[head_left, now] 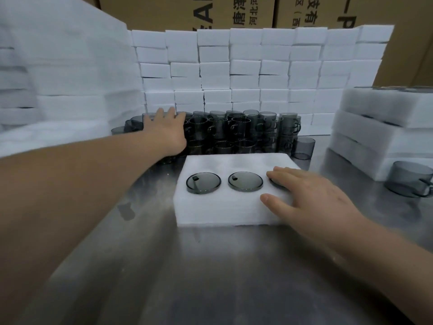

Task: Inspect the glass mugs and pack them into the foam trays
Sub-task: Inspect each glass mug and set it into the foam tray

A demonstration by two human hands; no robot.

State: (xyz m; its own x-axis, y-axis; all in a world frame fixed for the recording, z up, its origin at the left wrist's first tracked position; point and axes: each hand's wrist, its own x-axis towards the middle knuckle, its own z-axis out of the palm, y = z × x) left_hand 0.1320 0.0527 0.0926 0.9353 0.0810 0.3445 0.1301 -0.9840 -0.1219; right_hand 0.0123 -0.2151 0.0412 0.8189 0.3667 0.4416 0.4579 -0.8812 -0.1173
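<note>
My left hand (165, 133) is stretched far across the bench (210, 266) to the heap of grey glass mugs (234, 130) stacked at the back. Its fingers (161, 113) are straight and a little apart, lying over the top of the left end of the heap; I cannot tell whether they touch the glass. They curl round nothing.

My right hand (311, 195) lies flat on the near right corner of the foam tray (234, 214), which sits on the bench just in front of the heap. Those fingers (284, 171) are straight and spread, the thumb pressed on the foam near the front edge.

Three mugs stand sunk in the tray's front row. The left mug (203, 182) and the middle mug (245, 181) show only their round tops, level with the foam. The right mug (275, 182) is mostly hidden under my right hand.

A single mug (303, 147) stands at the right end of the heap, and another loose mug (408, 178) sits at the far right, beside a pile of filled foam trays (386, 127). Behind the heap rises a wall of white foam blocks (234, 66), with cardboard boxes (164, 10) above it. More foam (58, 78) is stacked on my left, blurred.
</note>
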